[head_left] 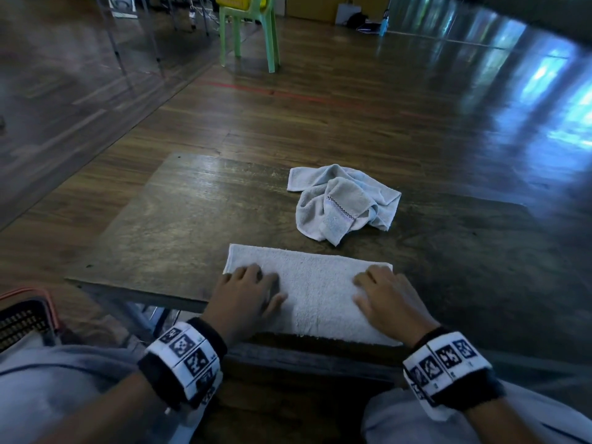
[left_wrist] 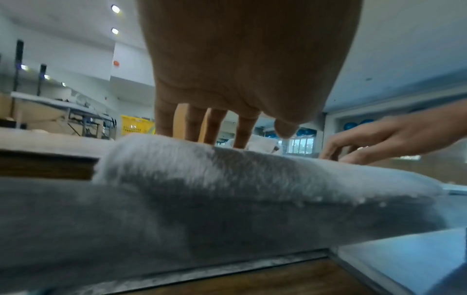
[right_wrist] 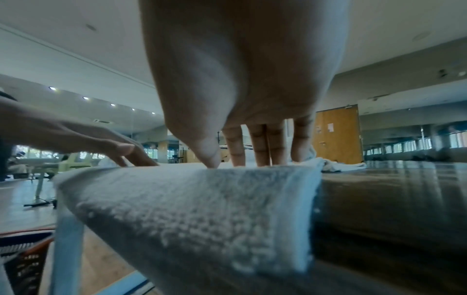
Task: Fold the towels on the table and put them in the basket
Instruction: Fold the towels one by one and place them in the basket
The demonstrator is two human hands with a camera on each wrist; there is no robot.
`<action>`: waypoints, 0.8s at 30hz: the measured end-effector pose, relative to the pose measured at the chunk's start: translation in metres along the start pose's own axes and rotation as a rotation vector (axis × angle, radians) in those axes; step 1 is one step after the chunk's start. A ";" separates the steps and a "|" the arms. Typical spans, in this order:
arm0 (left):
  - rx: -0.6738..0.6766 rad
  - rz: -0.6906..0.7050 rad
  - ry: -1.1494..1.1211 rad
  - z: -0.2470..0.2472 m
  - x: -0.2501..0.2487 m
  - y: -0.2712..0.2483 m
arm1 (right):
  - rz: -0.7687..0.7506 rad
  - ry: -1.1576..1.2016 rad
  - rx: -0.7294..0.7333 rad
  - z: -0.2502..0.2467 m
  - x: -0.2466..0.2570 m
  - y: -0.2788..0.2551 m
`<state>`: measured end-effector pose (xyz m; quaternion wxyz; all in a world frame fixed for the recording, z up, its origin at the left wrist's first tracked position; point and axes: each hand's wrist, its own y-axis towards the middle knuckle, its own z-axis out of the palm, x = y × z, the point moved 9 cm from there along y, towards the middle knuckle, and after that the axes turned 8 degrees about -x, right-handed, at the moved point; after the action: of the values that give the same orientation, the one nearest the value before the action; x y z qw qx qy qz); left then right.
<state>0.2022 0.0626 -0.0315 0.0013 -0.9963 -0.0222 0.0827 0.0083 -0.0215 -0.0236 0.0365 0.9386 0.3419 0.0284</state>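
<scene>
While the folded towel (head_left: 315, 293) overhangs the near edge of the table (head_left: 179, 219), the left hand (head_left: 248, 294) and right hand (head_left: 389, 299) press flat on its ends, fingers straight, gripping nothing. Beyond it lies a crumpled towel (head_left: 341, 203); bare tabletop spreads to the left, and the basket (head_left: 27, 310) sits low at the left.

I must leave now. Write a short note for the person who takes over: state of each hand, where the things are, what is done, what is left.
Left hand: open, pressing flat on the left part of the folded towel.
Right hand: open, pressing its right part.
The folded towel lies at the near edge of the table, overhanging slightly.
Crumpled towel: farther back, untouched.
Basket: beside the table, to the person's left; what it holds cannot be seen.
Done: first towel partly folded.
Left: finish folding, basket it, then the second towel.
</scene>
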 end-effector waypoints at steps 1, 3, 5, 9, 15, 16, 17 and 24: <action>-0.007 -0.017 0.020 0.001 0.004 0.003 | 0.007 0.011 0.021 0.002 0.003 -0.002; 0.006 -0.062 0.102 0.004 0.018 0.014 | -0.015 0.110 0.056 0.001 0.010 -0.003; 0.008 -0.118 0.159 0.005 0.038 0.026 | -0.026 0.250 0.064 -0.004 0.012 0.002; -0.076 -0.154 0.167 -0.008 0.051 0.037 | 0.061 0.171 -0.023 -0.018 -0.017 0.018; -0.202 0.287 -0.048 -0.007 -0.055 0.010 | 0.197 0.085 0.083 -0.007 -0.056 0.040; -0.226 0.349 -0.064 -0.004 -0.070 0.002 | 0.204 0.095 0.105 -0.003 -0.056 0.044; -0.234 0.391 -0.079 0.000 -0.083 -0.005 | 0.200 0.094 0.128 0.000 -0.055 0.047; -0.289 0.405 -0.097 0.023 -0.102 -0.005 | 0.120 0.031 0.178 0.013 -0.039 0.059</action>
<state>0.0980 0.0634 -0.0370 -0.1590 -0.9651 0.1663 0.1250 0.0167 -0.0922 -0.0326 -0.0542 0.9563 0.2868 0.0145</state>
